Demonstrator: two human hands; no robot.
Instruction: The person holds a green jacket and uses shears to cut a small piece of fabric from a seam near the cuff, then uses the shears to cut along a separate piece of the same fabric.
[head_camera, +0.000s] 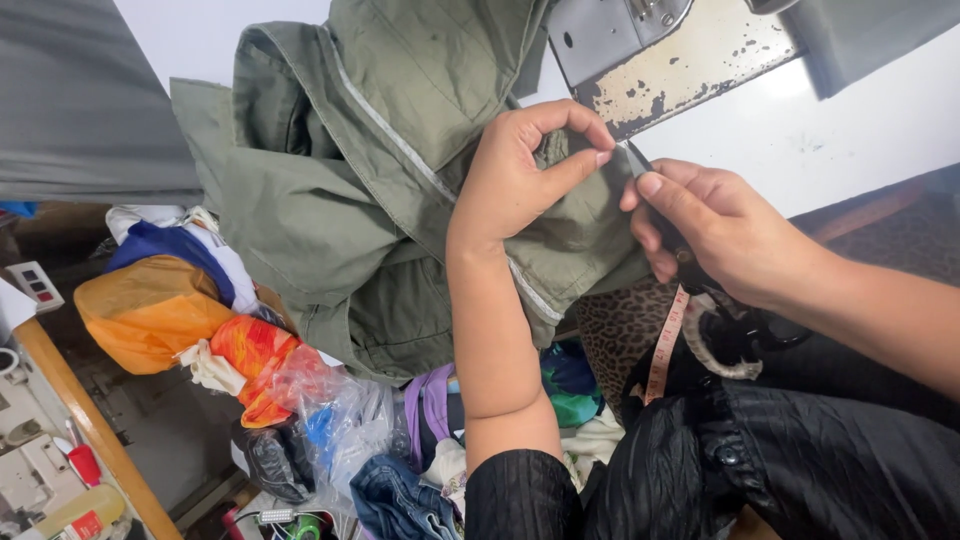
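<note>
Here the left hand (515, 180) pinches the green jacket (380, 190) shut in its grip; just beside it, the right hand (715, 225) closes around a dark tool (637, 160) touching the cloth.

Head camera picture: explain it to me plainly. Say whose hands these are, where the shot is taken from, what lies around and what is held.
The one picture comes from a camera worn on a person's head, looking down at their own two bare hands. There is no robot.

The left hand pinches an edge of an olive green garment, which is heaped on a white table. The right hand holds a small dark tool with its tip at the same edge; what kind of tool it is cannot be told.

Above the hands is the worn metal base of a sewing machine. A pink tape measure hangs by the right wrist. Below the table lie bundles of cloth and plastic bags in orange, blue and other colours. The person wears black sleeves.
</note>
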